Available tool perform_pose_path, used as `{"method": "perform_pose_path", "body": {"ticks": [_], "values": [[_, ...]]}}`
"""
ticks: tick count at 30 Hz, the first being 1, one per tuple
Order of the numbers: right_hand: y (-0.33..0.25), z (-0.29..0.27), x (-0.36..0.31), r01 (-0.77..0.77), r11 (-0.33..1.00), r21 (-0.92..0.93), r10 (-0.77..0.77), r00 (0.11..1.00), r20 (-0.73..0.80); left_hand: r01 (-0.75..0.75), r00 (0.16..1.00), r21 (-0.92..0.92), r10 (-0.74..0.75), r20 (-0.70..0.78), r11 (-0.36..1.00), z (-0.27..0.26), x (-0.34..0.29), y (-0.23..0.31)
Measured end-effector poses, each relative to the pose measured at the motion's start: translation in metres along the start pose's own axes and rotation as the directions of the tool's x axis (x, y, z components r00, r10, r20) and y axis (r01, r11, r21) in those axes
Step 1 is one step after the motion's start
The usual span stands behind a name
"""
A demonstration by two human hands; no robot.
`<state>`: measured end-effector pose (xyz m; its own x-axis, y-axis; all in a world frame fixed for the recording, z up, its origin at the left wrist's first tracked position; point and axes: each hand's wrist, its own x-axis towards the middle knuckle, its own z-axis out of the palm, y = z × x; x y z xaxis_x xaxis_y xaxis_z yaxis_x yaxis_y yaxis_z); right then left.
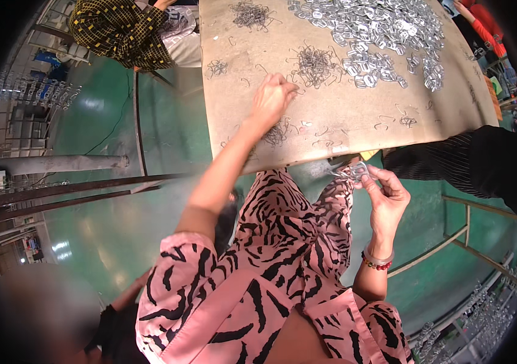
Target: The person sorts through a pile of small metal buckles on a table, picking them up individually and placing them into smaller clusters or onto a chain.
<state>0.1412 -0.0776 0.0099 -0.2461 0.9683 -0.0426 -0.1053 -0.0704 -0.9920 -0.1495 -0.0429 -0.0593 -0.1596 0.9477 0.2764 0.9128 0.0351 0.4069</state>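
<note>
My left hand (272, 100) is over the table, its fingers pinched together beside a heap of thin wire hooks (315, 65). Whatever is between those fingertips is too small to make out. Just off the table's near edge, my right hand (387, 197) pinches a few silver metal buckles (358, 172) between thumb and fingers. Thin bent wire seems to stick out from them to the left. A large pile of similar flat buckles (386, 33) covers the table's far right part.
The brown-covered table (234, 112) bears smaller groups of hooks, including a far heap (251, 15) and a near one (278, 132). A person in a patterned head covering (122, 30) sits at the far left. Dark striped clothing (452, 164) of another person is close on the right.
</note>
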Motion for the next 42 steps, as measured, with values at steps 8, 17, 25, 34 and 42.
{"method": "perform_pose_path", "body": {"ticks": [8, 17, 25, 34, 42], "values": [[0.004, -0.004, 0.01, -0.021, 0.996, -0.081, 0.025, 0.999, 0.041, -0.206, 0.978, 0.187, 0.197, 0.067, 0.961, 0.014, 0.012, -0.003], [-0.003, 0.001, 0.003, -0.001, 0.999, -0.049, 0.0, 1.0, -0.024, -0.089, 0.993, 0.237, 0.066, 0.102, 0.967, 0.019, 0.017, -0.019], [0.004, -0.006, -0.003, 0.023, 1.0, -0.005, -0.023, 0.997, -0.07, 0.096, 0.994, 0.009, -0.096, -0.051, 0.995, 0.011, 0.013, 0.01], [0.014, -0.014, -0.004, 0.027, 0.992, 0.12, -0.019, 0.997, -0.07, -0.055, 0.993, -0.788, 0.113, 0.019, 0.614, -0.03, -0.061, 0.15], [0.011, -0.006, -0.007, 0.07, 0.995, 0.07, -0.057, 0.983, -0.177, -0.199, 0.98, -0.497, 0.173, -0.098, 0.845, -0.003, -0.074, 0.179]]}}
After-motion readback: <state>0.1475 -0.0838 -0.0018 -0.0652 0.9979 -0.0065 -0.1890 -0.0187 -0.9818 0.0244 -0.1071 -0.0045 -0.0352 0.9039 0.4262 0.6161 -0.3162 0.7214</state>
